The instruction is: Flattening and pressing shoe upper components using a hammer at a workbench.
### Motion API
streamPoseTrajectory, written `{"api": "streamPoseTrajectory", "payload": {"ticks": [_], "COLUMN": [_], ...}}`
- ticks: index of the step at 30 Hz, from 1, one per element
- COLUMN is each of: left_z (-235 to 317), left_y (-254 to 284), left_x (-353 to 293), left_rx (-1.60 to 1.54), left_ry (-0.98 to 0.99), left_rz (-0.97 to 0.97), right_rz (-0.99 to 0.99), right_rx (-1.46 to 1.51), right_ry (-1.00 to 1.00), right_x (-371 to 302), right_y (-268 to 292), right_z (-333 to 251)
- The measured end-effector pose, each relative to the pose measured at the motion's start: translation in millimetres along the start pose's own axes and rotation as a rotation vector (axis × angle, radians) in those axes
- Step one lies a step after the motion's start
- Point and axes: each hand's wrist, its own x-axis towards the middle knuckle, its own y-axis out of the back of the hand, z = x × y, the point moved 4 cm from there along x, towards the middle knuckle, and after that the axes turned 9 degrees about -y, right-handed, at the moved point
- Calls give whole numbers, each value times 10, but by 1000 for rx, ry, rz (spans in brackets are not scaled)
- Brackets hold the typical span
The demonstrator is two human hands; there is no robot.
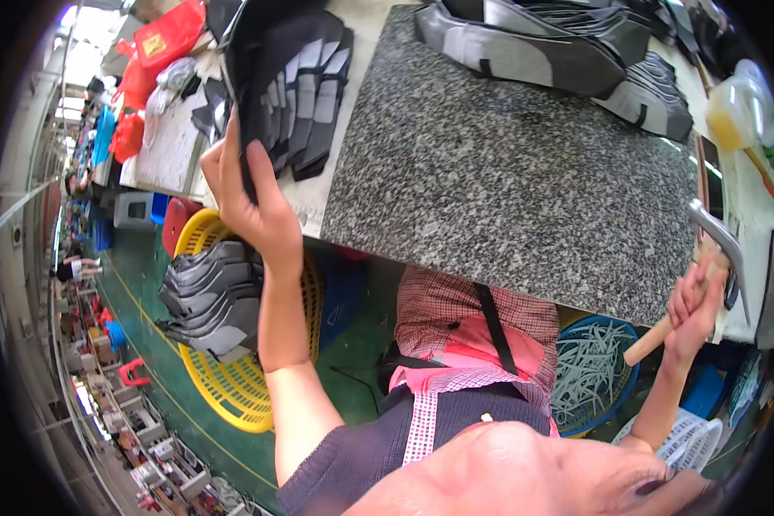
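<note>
At the left edge of the granite slab, my left hand [262,206] is raised, its thumb and fingers closed on the lower end of a black, flexible shoe upper piece [242,69]. Much of that piece is foreshortened. Just beyond it lies a row of overlapping black and grey pieces [314,103]. On the right, my right hand [695,305] is wrapped round the wooden handle of a hammer [649,342]. Its curved metal head points up and away, near the slab's right edge. Bare speckled granite [499,172] lies between my hands.
Stacked grey-black shoe uppers [525,56] lie along the slab's far side. A yellow basket [232,387] holding more pieces stands at lower left. Below the slab's near right corner is a blue basket [615,404] of pale strips. A plastic bottle [735,112] stands far right.
</note>
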Motion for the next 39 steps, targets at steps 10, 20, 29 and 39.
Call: {"api": "streamPoseTrajectory", "payload": {"ticks": [10,20,29,39], "left_z": [-195,782,440,1104], "left_y": [-1297,-2357,-1804,-891], "left_x": [157,303,144,306], "left_rx": [255,-265,-589,-302], "left_ry": [-368,-449,-477,-101], "left_rz": [-450,-441,-295,-1042], "right_rz": [-150,-101,-144,106], "right_rx": [-342,-864,-1250,-1013], "right_ry": [10,775,625,784], "right_x": [308,1554,1756,1681], "right_y": [-469,-2026,-2210,-1736], "right_z": [-151,-752,-537,-428]}}
